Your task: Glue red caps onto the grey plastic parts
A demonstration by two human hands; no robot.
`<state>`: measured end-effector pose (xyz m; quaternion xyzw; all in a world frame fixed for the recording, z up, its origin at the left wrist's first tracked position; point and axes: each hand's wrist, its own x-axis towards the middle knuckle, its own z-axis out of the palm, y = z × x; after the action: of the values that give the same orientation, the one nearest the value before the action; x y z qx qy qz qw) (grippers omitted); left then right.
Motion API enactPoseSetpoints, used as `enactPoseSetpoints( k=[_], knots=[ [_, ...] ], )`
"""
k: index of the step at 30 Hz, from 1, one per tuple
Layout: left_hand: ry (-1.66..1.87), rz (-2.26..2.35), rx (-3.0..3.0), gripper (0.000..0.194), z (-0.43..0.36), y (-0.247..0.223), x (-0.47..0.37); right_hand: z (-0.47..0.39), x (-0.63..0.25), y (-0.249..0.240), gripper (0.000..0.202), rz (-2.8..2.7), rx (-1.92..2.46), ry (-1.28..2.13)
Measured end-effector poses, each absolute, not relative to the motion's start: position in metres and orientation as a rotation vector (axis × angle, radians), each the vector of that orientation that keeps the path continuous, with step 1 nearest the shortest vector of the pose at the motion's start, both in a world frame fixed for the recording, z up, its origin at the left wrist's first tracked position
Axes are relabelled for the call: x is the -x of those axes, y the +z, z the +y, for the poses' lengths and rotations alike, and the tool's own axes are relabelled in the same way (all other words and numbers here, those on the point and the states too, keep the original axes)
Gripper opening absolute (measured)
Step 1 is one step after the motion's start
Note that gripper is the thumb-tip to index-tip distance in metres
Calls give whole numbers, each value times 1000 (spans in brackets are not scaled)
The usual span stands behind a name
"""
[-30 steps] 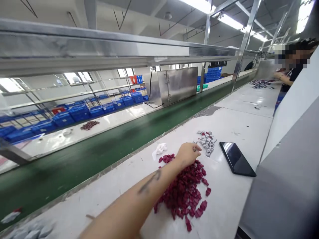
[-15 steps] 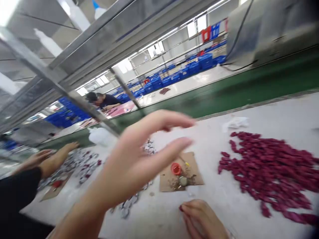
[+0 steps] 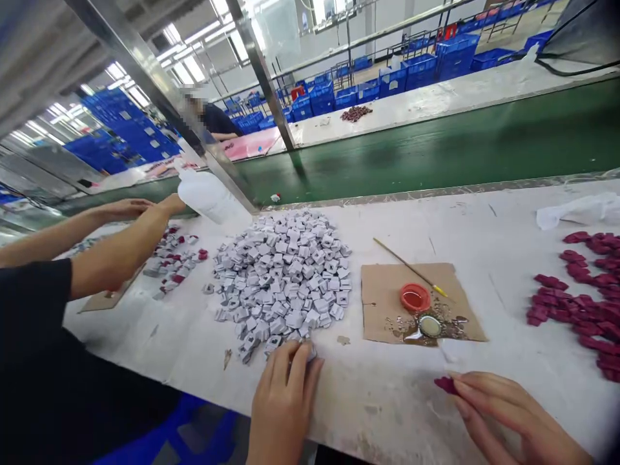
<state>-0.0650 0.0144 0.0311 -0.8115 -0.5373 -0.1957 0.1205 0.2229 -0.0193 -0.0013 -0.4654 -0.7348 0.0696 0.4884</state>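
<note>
My left hand (image 3: 285,394) is at the near edge of a heap of small grey blocks (image 3: 290,271), its fingers curled around a grey piece that shows partly beside the fingertips. Between thumb and fingers, my right hand (image 3: 504,407) pinches a dark red piece (image 3: 444,385) above the white table, at the lower right. Between and beyond the hands lies a cardboard sheet (image 3: 382,290). On it are a red cap of liquid (image 3: 415,297), a small round lid (image 3: 429,325) in a wet patch, and a thin stick (image 3: 407,263) with a yellow tip.
Dark red pieces (image 3: 586,297) are piled at the right, near a crumpled white sheet (image 3: 576,210). A white bottle (image 3: 210,194) leans by a metal post (image 3: 232,181). At the left a co-worker's arms (image 3: 121,252) reach over mixed pieces. A green belt (image 3: 416,152) runs behind.
My left hand has come down from mid-air, where it was spread, onto the grey heap. The view has shifted, and my right hand, still pinching the red piece, appears farther right.
</note>
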Motion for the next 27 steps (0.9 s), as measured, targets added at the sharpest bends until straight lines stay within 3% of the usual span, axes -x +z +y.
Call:
enactPoseSetpoints(
  k=[6,10,15,22,27],
  knots=[
    [-830,-1635,2630,21,-10,15,45,-28,-225,-7,21,-1743,1284,239],
    [-987,-1834,2518,45,-15,13,25,-28,-213,13,25,-1755,1272,258],
    [-1172,-1772,2787,15,-11,15,12,-28,-206,27,22,-1779,1285,251],
    [-1253,-1871,2796,2,-22,9,2,-31,-206,29,27,-1752,1299,311],
    [-1150,-1965,2803,21,-25,11,0,-29,-199,34,18,-1645,1418,400]
  ],
)
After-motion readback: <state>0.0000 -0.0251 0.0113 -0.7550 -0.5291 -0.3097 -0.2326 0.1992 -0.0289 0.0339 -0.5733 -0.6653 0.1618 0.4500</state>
